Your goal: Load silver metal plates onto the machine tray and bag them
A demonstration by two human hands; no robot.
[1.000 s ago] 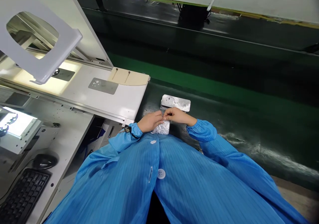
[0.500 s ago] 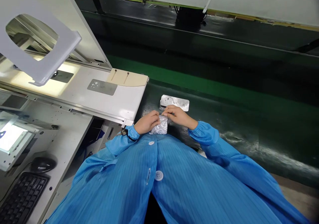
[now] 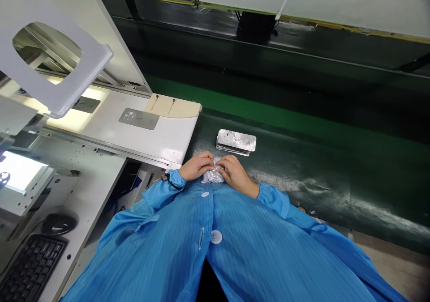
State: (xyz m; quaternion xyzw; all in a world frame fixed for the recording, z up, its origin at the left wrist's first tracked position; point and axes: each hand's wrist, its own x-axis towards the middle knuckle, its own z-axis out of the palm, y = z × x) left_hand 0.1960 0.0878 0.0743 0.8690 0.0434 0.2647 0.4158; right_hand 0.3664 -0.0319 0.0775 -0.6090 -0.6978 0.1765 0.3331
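A clear, crinkled plastic bag (image 3: 212, 176) lies on the dark green surface close against my blue coat. My left hand (image 3: 197, 165) pinches its left upper part with bent fingers. From the other side my right hand (image 3: 235, 174) has its fingertips closed on the bag's upper right part. What the bag contains is too small to make out. Just beyond my hands sits a stack of thin silvery plates (image 3: 237, 141) with rounded corners and small holes, apart from both hands.
To the left, a white conveyor (image 3: 148, 140) carries a grey plate with holes (image 3: 139, 118) beside a cream guide piece (image 3: 174, 106). A white machine cover with an opening (image 3: 83, 76) overhangs it. A black mouse (image 3: 59, 224) and a keyboard (image 3: 32, 268) rest at lower left.
My right hand has come back toward my body, away from the plate stack, and more of the stack shows. Both hands stay at the bag, which looks more bunched. The lit machine part at left shifted.
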